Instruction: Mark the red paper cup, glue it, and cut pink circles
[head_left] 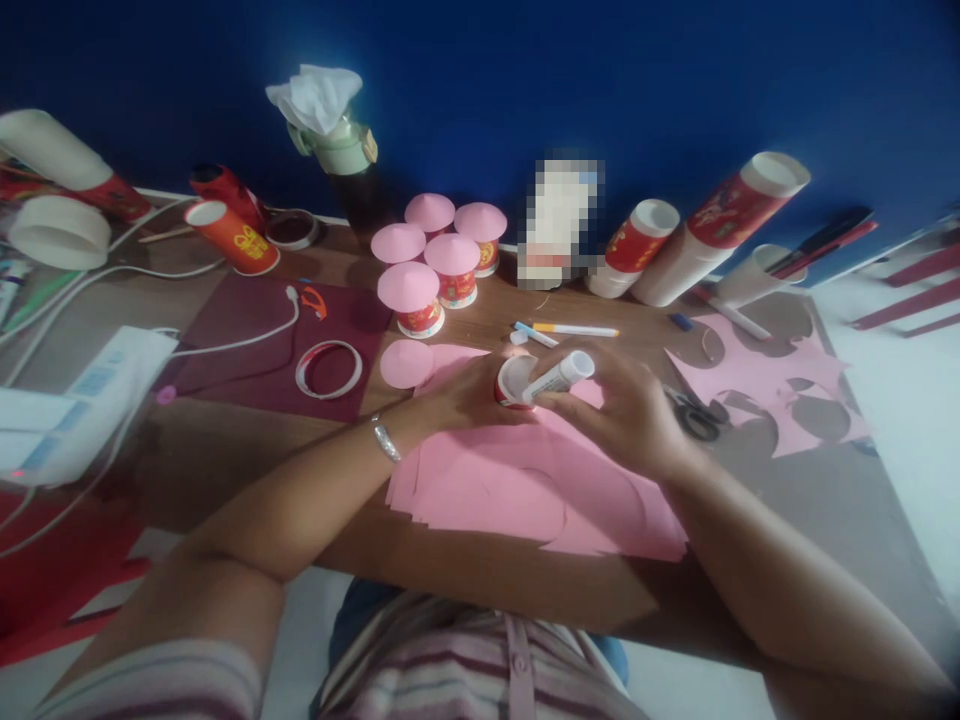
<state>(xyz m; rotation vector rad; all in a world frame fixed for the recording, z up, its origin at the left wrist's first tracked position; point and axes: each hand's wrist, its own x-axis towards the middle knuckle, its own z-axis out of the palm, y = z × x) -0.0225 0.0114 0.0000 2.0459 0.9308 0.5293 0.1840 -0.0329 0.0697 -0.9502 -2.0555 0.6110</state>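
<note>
My left hand (pixel 480 388) is closed around a short red and white paper cup (pixel 514 382), its open end facing up. In my right hand (pixel 626 405) is a white glue stick (pixel 564 374), tilted with its lower end at the cup's rim. Both hands are above a stack of pink paper sheets (pixel 480 490), which have curved cut lines. Just left of the cup lies a pink paper cone (pixel 407 364). Behind it, several red cup pieces wear pink cone tops (pixel 408 288). Fingers partly hide the cup's sides.
Scissors (pixel 697 415) and a pink sheet with round holes (pixel 780 400) lie at the right. Markers (pixel 576 329) are behind my hands. Stacked paper cups (pixel 724 230) and a bottle (pixel 349 160) line the wall. A white ring (pixel 328 369), cables and a white box (pixel 90 400) are leftward.
</note>
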